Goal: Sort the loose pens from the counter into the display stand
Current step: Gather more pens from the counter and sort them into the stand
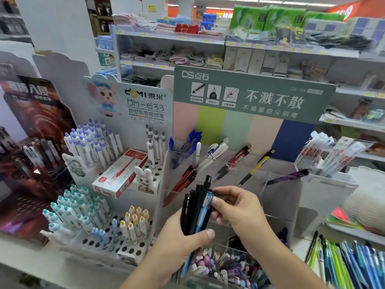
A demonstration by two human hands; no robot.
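My left hand [177, 243] grips a bundle of pens [195, 207], mostly black with one translucent blue pen [205, 211] among them, tips pointing up. My right hand [235, 207] pinches the top of the blue pen with thumb and fingertips. Just behind stands the clear acrylic display stand [229, 178] under a green header card. Its upper compartments hold blue pens [191, 142], white pens [214, 151], red pens [183, 180], a yellow-and-black pen [258, 163] and a purple pen [289, 177].
A white peg-hole pen rack [108, 205] with purple, teal and yellow capped pens stands at the left, with a red-and-white pen box [123, 172] on it. A clear bin of mixed small pens [225, 265] sits below my hands. Green and blue pens [350, 263] lie at the lower right.
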